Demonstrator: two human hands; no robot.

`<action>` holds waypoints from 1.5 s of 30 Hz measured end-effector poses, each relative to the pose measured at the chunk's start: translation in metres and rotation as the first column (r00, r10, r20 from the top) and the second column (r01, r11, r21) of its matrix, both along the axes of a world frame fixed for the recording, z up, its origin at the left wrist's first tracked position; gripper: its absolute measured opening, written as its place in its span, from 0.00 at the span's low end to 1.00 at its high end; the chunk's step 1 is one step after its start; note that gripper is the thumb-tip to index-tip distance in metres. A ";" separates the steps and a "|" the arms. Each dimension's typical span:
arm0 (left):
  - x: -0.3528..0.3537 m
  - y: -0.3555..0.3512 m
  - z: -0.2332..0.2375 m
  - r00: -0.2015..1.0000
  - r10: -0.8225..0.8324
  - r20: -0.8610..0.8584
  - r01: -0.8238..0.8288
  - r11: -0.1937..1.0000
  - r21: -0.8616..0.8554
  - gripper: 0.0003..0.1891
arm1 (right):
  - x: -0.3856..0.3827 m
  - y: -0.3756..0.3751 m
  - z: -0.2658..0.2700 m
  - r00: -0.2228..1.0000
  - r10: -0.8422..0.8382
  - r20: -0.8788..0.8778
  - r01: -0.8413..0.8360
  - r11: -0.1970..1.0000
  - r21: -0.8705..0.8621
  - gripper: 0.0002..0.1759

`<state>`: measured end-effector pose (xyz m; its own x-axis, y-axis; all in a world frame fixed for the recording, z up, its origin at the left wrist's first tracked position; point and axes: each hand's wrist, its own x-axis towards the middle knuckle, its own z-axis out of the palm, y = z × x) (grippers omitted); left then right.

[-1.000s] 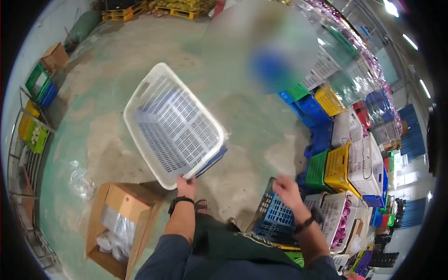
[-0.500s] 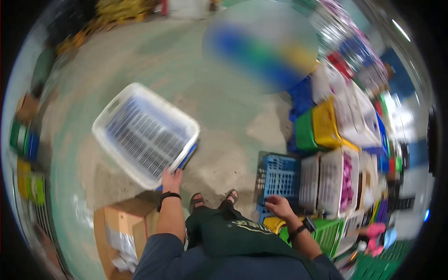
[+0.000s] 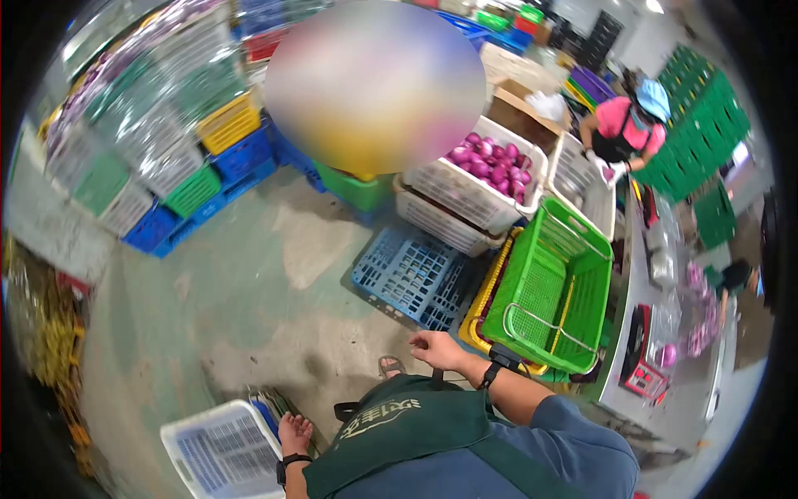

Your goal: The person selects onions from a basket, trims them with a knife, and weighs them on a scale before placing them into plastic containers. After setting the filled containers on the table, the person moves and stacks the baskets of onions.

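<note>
My left hand [image 3: 295, 434] hangs low with fingers loosely bent and nothing in it. Just beside it, at the lower left, a white plastic crate [image 3: 229, 453] stands on the floor; the hand looks apart from its rim. My right hand [image 3: 438, 349] is held in front of my apron, loosely curled and holding nothing. Nearest to it are a blue plastic pallet [image 3: 407, 270] and a yellow crate [image 3: 471, 328]. On the yellow crate rests a bright green crate [image 3: 544, 287] with wire handles, its inside bare.
White crates, the top one [image 3: 465, 195] filled with red onions [image 3: 495, 162], stand beyond the pallet. A person in pink [image 3: 619, 125] handles an onion behind a worktable [image 3: 665, 395] bearing a red scale [image 3: 644, 370]. Wrapped crates [image 3: 158, 116] are stacked on the left.
My view has swung right toward the stacked crates and worktable. My left hand has come off the white crate's rim, and that crate now sits at the lower left of view.
</note>
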<state>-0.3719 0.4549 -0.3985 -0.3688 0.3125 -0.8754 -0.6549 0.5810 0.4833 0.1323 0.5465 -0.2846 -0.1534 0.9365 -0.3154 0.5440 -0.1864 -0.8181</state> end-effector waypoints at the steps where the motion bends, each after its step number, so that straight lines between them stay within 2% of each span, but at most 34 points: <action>1: 0.011 0.023 0.009 0.999 -0.043 -0.015 0.043 0.999 -0.011 0.15 | 0.012 -0.001 -0.007 0.997 -0.075 -0.020 0.075 0.997 -0.015 0.23; 3: 0.038 0.068 0.028 0.966 -0.258 -0.018 0.259 0.964 0.066 0.17 | 0.039 -0.004 -0.026 0.981 -0.189 -0.032 0.188 0.982 -0.028 0.22; 7: 0.082 0.160 0.020 0.864 -0.489 -0.121 0.499 0.863 0.082 0.23 | 0.092 -0.011 -0.042 0.920 -0.391 -0.030 0.390 0.920 -0.041 0.20; 8: 0.091 0.181 0.016 0.864 -0.496 -0.091 0.504 0.857 0.109 0.33 | 0.106 -0.013 -0.042 0.888 -0.459 -0.024 0.455 0.886 -0.093 0.21; 9: 0.101 0.198 0.013 0.846 -0.526 -0.093 0.533 0.839 0.106 0.33 | 0.119 -0.019 -0.043 0.852 -0.523 -0.017 0.516 0.845 -0.143 0.22; 11: 0.129 0.231 0.026 0.788 -0.586 -0.191 0.603 0.797 0.041 0.40 | 0.135 -0.030 -0.051 0.810 -0.587 0.010 0.582 0.801 -0.143 0.21; 15: 0.154 0.278 0.036 0.695 -0.687 -0.212 0.711 0.700 0.061 0.45 | 0.154 -0.040 -0.051 0.710 -0.704 -0.009 0.694 0.702 -0.162 0.20; 17: 0.151 0.293 0.024 0.710 -0.664 -0.236 0.693 0.718 0.063 0.38 | 0.155 -0.043 -0.051 0.685 -0.728 -0.020 0.713 0.676 -0.186 0.20; 18: 0.149 0.297 0.018 0.701 -0.673 -0.235 0.702 0.710 0.062 0.38 | 0.155 -0.043 -0.051 0.673 -0.739 -0.026 0.721 0.663 -0.201 0.19; 20: 0.154 0.312 0.013 0.728 -0.651 -0.215 0.662 0.749 -0.025 0.19 | 0.153 -0.040 -0.048 0.654 -0.756 -0.017 0.735 0.641 -0.219 0.19; 21: 0.157 0.322 0.014 0.723 -0.657 -0.215 0.668 0.744 -0.025 0.19 | 0.150 -0.037 -0.050 0.645 -0.765 -0.009 0.741 0.627 -0.240 0.19; 22: 0.164 0.325 0.022 0.683 -0.714 -0.153 0.719 0.695 -0.033 0.12 | 0.149 -0.035 -0.055 0.645 -0.764 -0.015 0.738 0.628 -0.245 0.20; 23: 0.171 0.328 0.029 0.640 -0.763 -0.089 0.763 0.645 -0.038 0.11 | 0.147 -0.034 -0.059 0.643 -0.766 -0.014 0.740 0.626 -0.248 0.20; 24: 0.188 0.334 0.037 0.644 -0.760 -0.089 0.760 0.649 -0.038 0.11 | 0.147 -0.030 -0.062 0.616 -0.787 -0.036 0.760 0.605 -0.238 0.20; 25: 0.207 0.344 0.046 0.333 -0.908 -0.253 0.913 0.377 -0.154 0.12 | 0.148 -0.023 -0.065 0.595 -0.802 -0.061 0.774 0.591 -0.226 0.20; 26: 0.215 0.355 0.049 -0.029 -0.933 -0.359 0.944 0.092 -0.316 0.14 | 0.149 -0.016 -0.065 0.581 -0.813 -0.043 0.784 0.573 -0.237 0.20; 27: 0.215 0.371 0.038 -0.013 -0.931 -0.364 0.942 0.111 -0.318 0.14 | 0.151 -0.009 -0.065 0.571 -0.821 -0.006 0.790 0.551 -0.270 0.20; 28: 0.211 0.391 0.010 -0.075 -0.897 -0.435 0.976 0.024 -0.218 0.13 | 0.155 0.002 -0.061 0.553 -0.833 0.000 0.799 0.531 -0.283 0.20; 29: 0.225 0.409 0.013 -0.129 -0.852 -0.507 0.989 -0.075 -0.126 0.12 | 0.157 0.011 -0.063 0.534 -0.846 0.008 0.808 0.507 -0.299 0.20; 30: 0.246 0.430 0.011 0.418 -0.898 -0.135 0.884 0.436 -0.170 0.09 | 0.160 0.022 -0.067 0.543 -0.840 0.009 0.802 0.515 -0.301 0.20; 31: 0.257 0.451 0.003 0.428 -0.895 -0.128 0.878 0.445 -0.176 0.09 | 0.162 0.030 -0.075 0.507 -0.862 0.005 0.809 0.475 -0.345 0.21; 32: 0.265 0.474 -0.015 0.476 -0.874 -0.096 0.869 0.485 -0.104 0.10 | 0.168 0.041 -0.078 0.472 -0.882 0.004 0.812 0.433 -0.391 0.21; 33: 0.272 0.496 -0.021 0.521 -0.851 -0.062 0.852 0.523 -0.032 0.13 | 0.176 0.058 -0.072 0.482 -0.876 0.010 0.805 0.438 -0.399 0.21; 35: 0.314 0.531 0.013 0.513 -0.854 -0.085 0.851 0.519 -0.082 0.14 | 0.187 0.087 -0.052 0.506 -0.860 0.065 0.810 0.448 -0.380 0.22; 36: 0.347 0.553 0.034 0.497 -0.860 -0.114 0.854 0.508 -0.109 0.15 | 0.199 0.104 -0.045 0.529 -0.846 0.066 0.776 0.451 -0.441 0.21; 38: 0.386 0.592 0.056 0.484 -0.872 -0.079 0.870 0.489 -0.061 0.15 | 0.221 0.147 -0.022 0.536 -0.842 0.064 0.784 0.468 -0.408 0.21; 39: 0.399 0.608 0.068 0.454 -0.890 -0.049 0.890 0.455 -0.017 0.16 | 0.230 0.166 -0.008 0.530 -0.846 0.059 0.795 0.472 -0.380 0.20; 40: 0.411 0.622 0.078 0.456 -0.889 -0.044 0.889 0.457 -0.020 0.16 | 0.241 0.190 0.013 0.473 -0.881 0.022 0.806 0.423 -0.414 0.19; 43: 0.439 0.656 0.102 0.390 -0.919 -0.054 0.921 0.389 0.019 0.14 | 0.267 0.226 0.044 0.432 -0.901 -0.045 0.832 0.418 -0.364 0.18; 45: 0.448 0.670 0.115 0.386 -0.919 -0.084 0.922 0.388 -0.010 0.13 | 0.276 0.232 0.057 0.456 -0.890 -0.020 0.841 0.438 -0.317 0.19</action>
